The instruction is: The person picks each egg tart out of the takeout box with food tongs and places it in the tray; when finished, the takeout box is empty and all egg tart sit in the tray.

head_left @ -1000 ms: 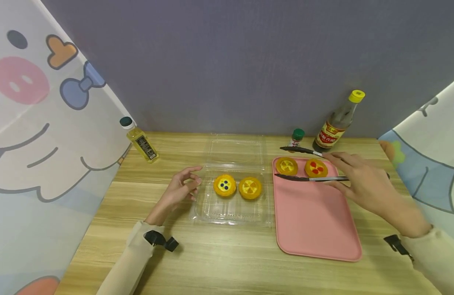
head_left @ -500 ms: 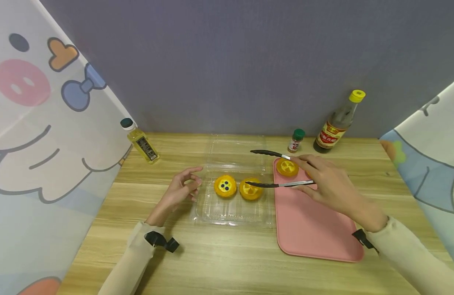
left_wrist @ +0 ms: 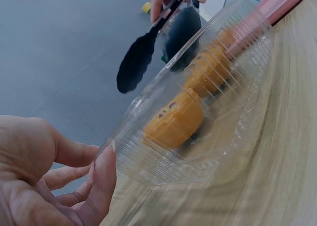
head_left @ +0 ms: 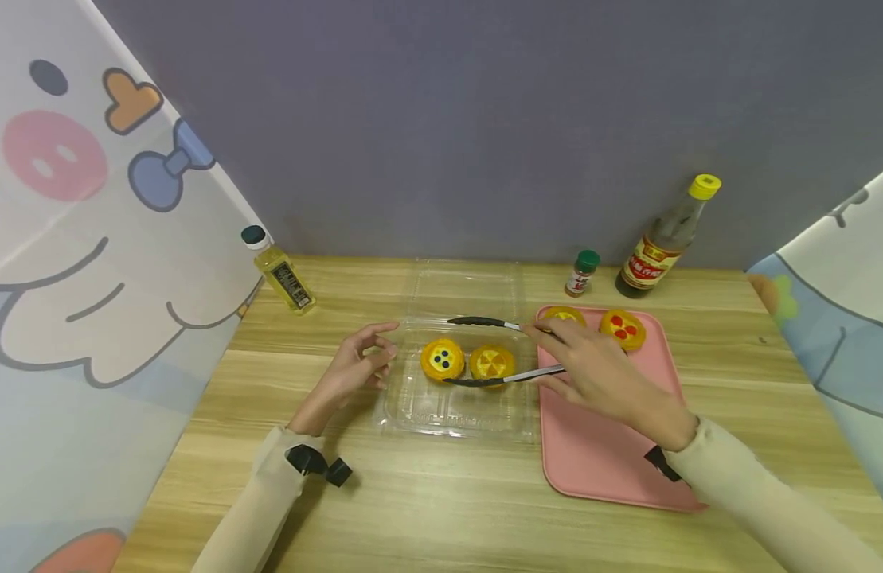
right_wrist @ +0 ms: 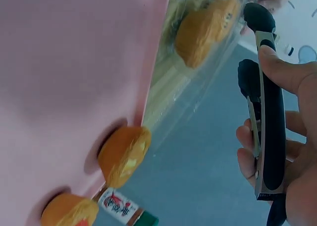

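My right hand (head_left: 602, 370) holds black-tipped tongs (head_left: 530, 374), their two arms spread apart with nothing between them. The tips hang over the clear plastic container (head_left: 448, 418), one behind and one in front of a fruit-wedge tart (head_left: 493, 361). Left of that tart sits another tart (head_left: 442, 360) with blue dots, also inside the container. My left hand (head_left: 355, 362) pinches the container's left rim, fingertips and thumb meeting at the edge in the left wrist view. On the pink tray (head_left: 606, 461) lie a red-topped tart (head_left: 623, 329) and a yellow tart (head_left: 564, 313), the latter partly hidden by my right hand.
The container's lid (head_left: 464, 286) lies folded back toward the grey wall. A yellow oil bottle (head_left: 285, 274) stands at the back left. Behind the tray are a green-capped spice jar (head_left: 581, 273) and a tall dark sauce bottle (head_left: 656, 247).
My right hand has carried the spread tongs leftward from above the tray's tarts to above the tarts in the container. My left hand stays at the container's left rim.
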Demonstrator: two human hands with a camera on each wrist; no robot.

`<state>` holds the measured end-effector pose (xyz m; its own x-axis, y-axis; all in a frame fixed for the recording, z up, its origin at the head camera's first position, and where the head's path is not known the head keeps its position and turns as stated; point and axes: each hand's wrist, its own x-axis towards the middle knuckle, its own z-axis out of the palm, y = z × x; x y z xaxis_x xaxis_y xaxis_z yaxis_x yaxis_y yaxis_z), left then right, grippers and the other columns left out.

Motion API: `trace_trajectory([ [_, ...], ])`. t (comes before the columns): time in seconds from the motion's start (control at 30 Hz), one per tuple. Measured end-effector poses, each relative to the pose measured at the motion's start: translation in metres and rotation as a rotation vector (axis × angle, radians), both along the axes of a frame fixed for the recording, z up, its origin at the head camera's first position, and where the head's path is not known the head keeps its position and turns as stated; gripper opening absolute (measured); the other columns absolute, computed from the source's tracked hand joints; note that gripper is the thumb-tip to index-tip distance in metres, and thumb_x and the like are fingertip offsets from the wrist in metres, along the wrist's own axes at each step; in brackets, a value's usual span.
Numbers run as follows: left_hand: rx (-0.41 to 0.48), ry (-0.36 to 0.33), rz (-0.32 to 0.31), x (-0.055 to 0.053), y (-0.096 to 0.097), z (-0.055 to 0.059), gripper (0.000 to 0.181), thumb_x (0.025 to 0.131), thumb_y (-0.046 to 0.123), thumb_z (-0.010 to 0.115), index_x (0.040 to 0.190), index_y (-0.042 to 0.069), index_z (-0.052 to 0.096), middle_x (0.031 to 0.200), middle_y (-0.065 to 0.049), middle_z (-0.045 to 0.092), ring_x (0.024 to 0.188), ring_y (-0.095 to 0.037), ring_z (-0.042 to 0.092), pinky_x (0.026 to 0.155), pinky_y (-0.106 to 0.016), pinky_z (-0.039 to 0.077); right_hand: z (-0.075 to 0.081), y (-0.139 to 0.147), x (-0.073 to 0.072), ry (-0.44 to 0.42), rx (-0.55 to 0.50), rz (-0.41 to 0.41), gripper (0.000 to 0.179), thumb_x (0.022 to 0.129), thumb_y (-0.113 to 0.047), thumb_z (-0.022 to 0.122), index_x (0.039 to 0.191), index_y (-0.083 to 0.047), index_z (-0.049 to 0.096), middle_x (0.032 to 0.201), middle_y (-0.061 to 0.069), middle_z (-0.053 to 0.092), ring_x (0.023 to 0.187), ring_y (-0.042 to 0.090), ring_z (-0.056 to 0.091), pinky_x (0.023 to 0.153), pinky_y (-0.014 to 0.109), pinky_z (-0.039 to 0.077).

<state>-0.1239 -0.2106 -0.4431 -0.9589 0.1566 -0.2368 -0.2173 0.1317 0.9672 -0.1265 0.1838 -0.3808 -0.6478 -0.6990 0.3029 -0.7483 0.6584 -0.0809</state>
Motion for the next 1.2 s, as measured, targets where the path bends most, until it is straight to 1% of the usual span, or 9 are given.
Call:
trace_trajectory([
  [0.13,-0.007,-0.001,-0.001,0.0,0.0,0.0,0.053,0.103,0.005,0.06,0.154,0.011,0.047,0.116,-0.012,0.056,0.068,-0.013,0.06,0.055,-0.023,0.059,-0.005,-0.012,-0.002,0.001,0.026,0.027,0.08,0.081,-0.04,0.089,0.149,-0.013,0.056,0.137,0.011,0.064,0.104,0.028,0.071,0.072,0.046,0.064],
  [0.27,-0.013,0.0,0.002,0.001,0.0,0.001,0.053,0.103,0.004,0.06,0.155,0.01,0.047,0.118,-0.016,0.056,0.068,-0.013,0.059,0.055,-0.023,0.059,-0.01,-0.023,-0.004,0.014,0.028,0.055,0.077,0.083,-0.04,0.088,0.148,-0.013,0.057,0.133,0.01,0.065,0.095,0.024,0.07,0.067,0.041,0.063],
  [0.37,-0.01,0.0,0.006,0.001,0.0,0.001,0.053,0.103,0.004,0.06,0.154,0.01,0.047,0.118,-0.016,0.056,0.067,-0.013,0.059,0.054,-0.024,0.06,-0.014,-0.027,-0.006,0.038,0.025,0.069,0.075,0.083,-0.039,0.088,0.146,-0.012,0.059,0.129,0.01,0.066,0.092,0.023,0.07,0.061,0.036,0.062],
  [0.43,-0.007,0.001,0.008,0.001,0.001,0.002,0.053,0.103,0.004,0.06,0.154,0.01,0.048,0.116,-0.015,0.057,0.067,-0.013,0.059,0.054,-0.024,0.06,-0.016,-0.028,-0.007,0.052,0.026,0.073,0.074,0.082,-0.039,0.089,0.145,-0.012,0.06,0.128,0.01,0.067,0.094,0.023,0.07,0.059,0.034,0.06],
  [0.5,-0.004,0.002,0.007,0.001,0.001,0.001,0.053,0.103,0.004,0.06,0.154,0.01,0.048,0.115,-0.013,0.057,0.067,-0.013,0.059,0.054,-0.024,0.059,-0.018,-0.029,-0.008,0.067,0.03,0.074,0.072,0.082,-0.038,0.09,0.144,-0.012,0.061,0.127,0.01,0.067,0.094,0.023,0.071,0.052,0.029,0.056],
  [0.63,0.001,0.006,0.002,0.0,0.001,0.0,0.053,0.103,0.005,0.06,0.155,0.01,0.047,0.114,-0.011,0.057,0.067,-0.013,0.059,0.054,-0.023,0.059,-0.021,-0.03,-0.009,0.083,0.028,0.07,0.069,0.082,-0.039,0.089,0.141,-0.012,0.064,0.126,0.009,0.068,0.093,0.022,0.071,0.044,0.023,0.046],
  [0.8,0.002,0.004,0.004,0.0,0.001,-0.002,0.053,0.103,0.004,0.06,0.154,0.01,0.047,0.114,-0.011,0.057,0.066,-0.013,0.059,0.053,-0.024,0.059,-0.02,-0.033,-0.004,0.064,0.041,0.069,0.07,0.082,-0.039,0.089,0.142,-0.012,0.063,0.128,0.007,0.069,0.098,0.023,0.072,0.05,0.027,0.054],
  [1.07,-0.007,-0.001,0.003,-0.001,0.0,-0.002,0.054,0.103,0.004,0.06,0.155,0.01,0.046,0.114,-0.011,0.057,0.067,-0.012,0.059,0.055,-0.023,0.06,-0.017,-0.035,0.004,0.028,0.067,0.077,0.074,0.081,-0.037,0.091,0.145,-0.012,0.061,0.134,0.009,0.066,0.094,0.022,0.071,0.057,0.029,0.059],
  [1.2,-0.017,-0.002,-0.002,0.0,0.0,-0.001,0.054,0.103,0.004,0.06,0.155,0.009,0.046,0.116,-0.013,0.057,0.067,-0.012,0.059,0.055,-0.023,0.06,-0.018,-0.034,0.004,-0.005,0.055,0.06,0.075,0.081,-0.04,0.09,0.144,-0.012,0.061,0.132,0.009,0.066,0.093,0.021,0.071,0.054,0.027,0.056],
])
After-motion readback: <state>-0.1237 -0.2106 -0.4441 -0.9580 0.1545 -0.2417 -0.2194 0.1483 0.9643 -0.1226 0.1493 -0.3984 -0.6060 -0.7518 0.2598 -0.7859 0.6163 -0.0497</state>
